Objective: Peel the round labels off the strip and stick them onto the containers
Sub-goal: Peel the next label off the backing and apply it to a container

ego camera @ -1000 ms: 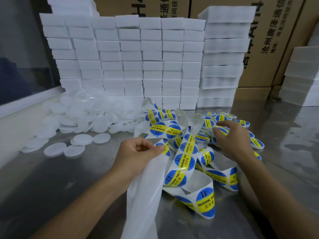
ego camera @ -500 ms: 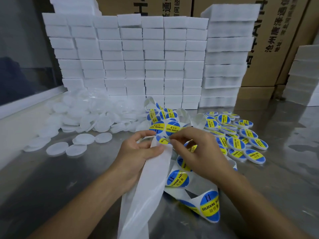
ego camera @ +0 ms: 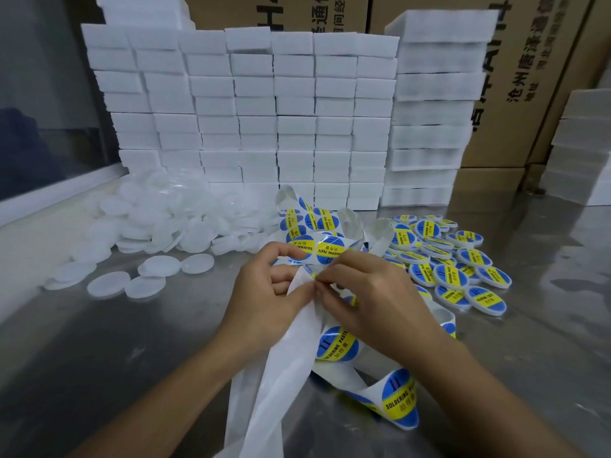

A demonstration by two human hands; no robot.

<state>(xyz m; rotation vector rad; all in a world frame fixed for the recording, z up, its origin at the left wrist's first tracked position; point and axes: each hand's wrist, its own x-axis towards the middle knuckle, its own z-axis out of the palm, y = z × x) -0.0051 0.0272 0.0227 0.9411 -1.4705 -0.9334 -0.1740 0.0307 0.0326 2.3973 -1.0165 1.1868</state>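
A long white backing strip (ego camera: 281,368) with round blue-and-yellow labels (ego camera: 335,343) loops over the steel table. My left hand (ego camera: 267,292) pinches the strip at the middle of the view. My right hand (ego camera: 373,292) meets it fingertip to fingertip, pinching the edge of a label on the strip; that label is mostly hidden under my fingers. Several flat round containers carrying labels (ego camera: 453,276) lie to the right. A heap of plain white round containers (ego camera: 172,226) lies to the left.
Stacks of white foam blocks (ego camera: 264,120) form a wall at the back of the steel table (ego camera: 99,358), with taller stacks (ego camera: 433,110) to the right. Cardboard boxes (ego camera: 529,77) stand behind. A window ledge (ego camera: 49,193) runs along the left.
My right hand came back from the labelled containers on the right to the strip and now pinches a label beside my left fingers. My left hand raised the strip slightly.
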